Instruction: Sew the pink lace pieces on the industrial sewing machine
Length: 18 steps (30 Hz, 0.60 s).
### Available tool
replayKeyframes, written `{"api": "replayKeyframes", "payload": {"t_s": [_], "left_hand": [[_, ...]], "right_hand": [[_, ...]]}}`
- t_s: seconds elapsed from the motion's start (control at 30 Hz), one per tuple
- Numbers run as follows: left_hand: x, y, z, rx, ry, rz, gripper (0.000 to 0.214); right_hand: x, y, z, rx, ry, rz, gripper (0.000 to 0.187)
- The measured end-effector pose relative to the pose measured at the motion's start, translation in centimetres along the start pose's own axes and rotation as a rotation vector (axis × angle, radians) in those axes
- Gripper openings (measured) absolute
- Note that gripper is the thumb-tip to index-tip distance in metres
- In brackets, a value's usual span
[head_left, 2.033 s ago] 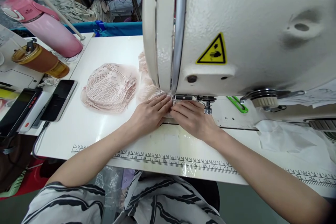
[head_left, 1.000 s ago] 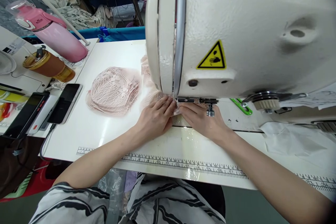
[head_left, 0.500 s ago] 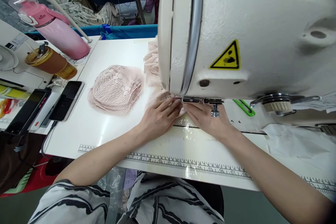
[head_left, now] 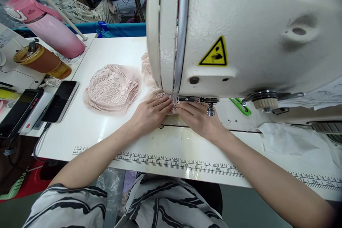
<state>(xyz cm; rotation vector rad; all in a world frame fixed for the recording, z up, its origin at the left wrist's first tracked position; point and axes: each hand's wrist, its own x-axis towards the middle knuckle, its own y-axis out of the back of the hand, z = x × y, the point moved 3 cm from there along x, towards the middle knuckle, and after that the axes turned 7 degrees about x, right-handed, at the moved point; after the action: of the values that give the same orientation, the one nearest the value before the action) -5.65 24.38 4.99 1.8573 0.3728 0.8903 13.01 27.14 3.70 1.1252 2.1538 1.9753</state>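
Observation:
A large cream sewing machine (head_left: pixel 240 32) fills the upper right of the view. Under its head lies a piece of pink lace (head_left: pixel 167 97). My left hand (head_left: pixel 151 114) lies on the lace with its fingers stretched flat toward the needle area. My right hand (head_left: pixel 197 117) presses the lace from the right, fingers flat and close together, just below the presser foot (head_left: pixel 210 108). The two hands' fingertips almost meet. The needle itself is hidden by the machine head.
A stack of pink lace cups (head_left: pixel 111 89) lies left of my hands on the white table (head_left: pixel 88 131). Further left are a phone (head_left: pixel 59 101), a brown cup (head_left: pixel 40 60) and a pink bottle (head_left: pixel 45 28). A green tool (head_left: pixel 242 107) lies right of the foot. A printed ruler (head_left: pixel 173 164) runs along the front edge.
My head has shifted about, so the view moved left and back. Both hands have stayed pressed on the lace under the machine head, with only small finger shifts.

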Motion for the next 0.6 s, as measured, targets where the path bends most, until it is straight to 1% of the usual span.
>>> {"api": "replayKeyframes", "payload": {"t_s": [0.1,0.2,0.27,0.4,0.53,0.6], "left_hand": [[0.0,0.1,0.1,0.005,0.032,0.01,0.032],[0.0,0.4,0.2,-0.053,0.102,-0.002,0.035],[0.1,0.7,0.3,-0.093,0.128,0.001,0.031],[0.3,1.2,0.6,-0.072,0.09,0.065,0.01],[0.3,1.3,0.7,-0.011,0.046,0.112,0.009],[0.3,1.4,0.7,-0.002,0.041,0.116,0.012]], "right_hand": [[0.0,-0.5,0.2,0.045,-0.004,-0.008,0.03],[0.0,-0.8,0.4,0.093,-0.02,-0.002,0.025],[0.1,-0.8,0.3,0.131,-0.034,0.01,0.022],[0.2,-0.5,0.0,0.159,-0.048,0.04,0.015],[0.5,0.1,-0.7,0.098,0.024,0.122,0.009],[0.6,0.2,-0.9,0.074,0.027,0.095,0.014]]}}
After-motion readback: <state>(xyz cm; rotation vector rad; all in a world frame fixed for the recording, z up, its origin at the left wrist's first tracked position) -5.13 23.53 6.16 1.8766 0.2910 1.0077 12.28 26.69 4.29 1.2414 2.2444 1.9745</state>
